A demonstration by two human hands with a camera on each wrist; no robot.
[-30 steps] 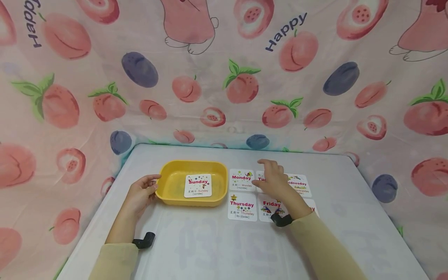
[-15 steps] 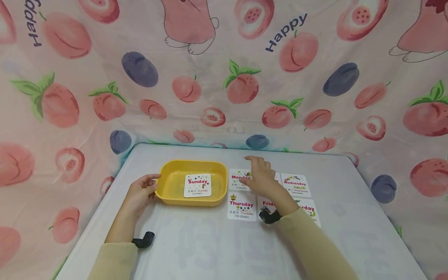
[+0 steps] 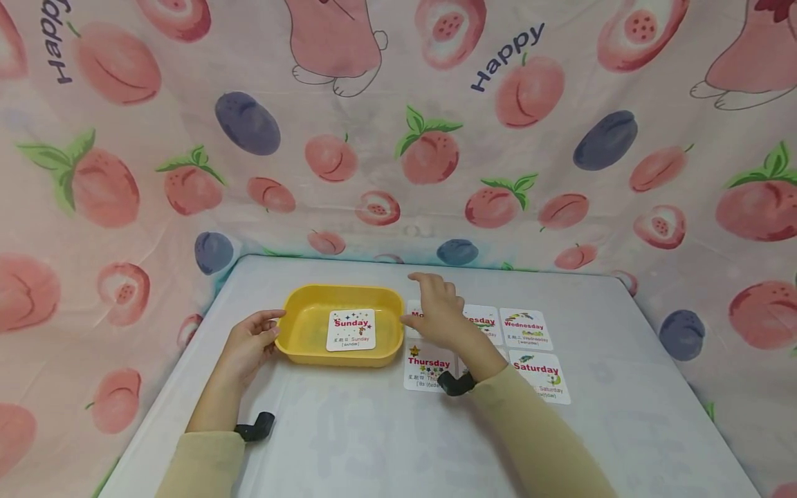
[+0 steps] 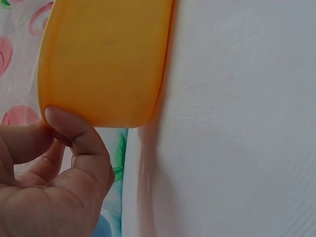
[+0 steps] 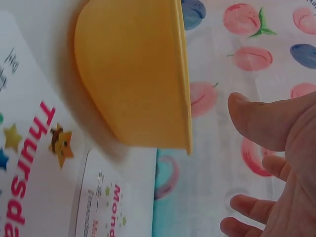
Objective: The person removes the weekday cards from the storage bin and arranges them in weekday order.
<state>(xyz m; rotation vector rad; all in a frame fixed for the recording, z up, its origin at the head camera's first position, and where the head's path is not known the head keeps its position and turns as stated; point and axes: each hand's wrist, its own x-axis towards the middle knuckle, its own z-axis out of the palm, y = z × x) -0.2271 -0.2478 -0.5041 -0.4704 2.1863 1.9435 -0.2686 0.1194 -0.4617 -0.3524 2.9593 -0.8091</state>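
Observation:
My left hand (image 3: 249, 342) pinches the left end of a yellow plastic tray (image 3: 339, 360) between thumb and fingers. A square Sunday card (image 3: 351, 330) lies inside the tray. My right hand (image 3: 438, 311) is held above the cards by the tray's right end, thumb and fingers spread, holding nothing. In the right wrist view a gap shows between its thumb and the tray's wall (image 5: 140, 74). Beneath that hand, the Monday card (image 3: 416, 311), a card reading "…esday" (image 3: 482, 322) and the card below it are partly hidden. The Thursday card (image 3: 423, 360) is partly covered by the wrist camera.
The Wednesday card (image 3: 526, 328) and the Saturday card (image 3: 539, 377) lie at the right end of two card rows. A white cloth (image 3: 349, 443) covers the table. Behind it hangs a fruit-patterned curtain (image 3: 373, 124).
My right hand has moved left across the cards to the tray's right end, uncovering the Wednesday and Saturday cards. My left hand and the tray stay where they were.

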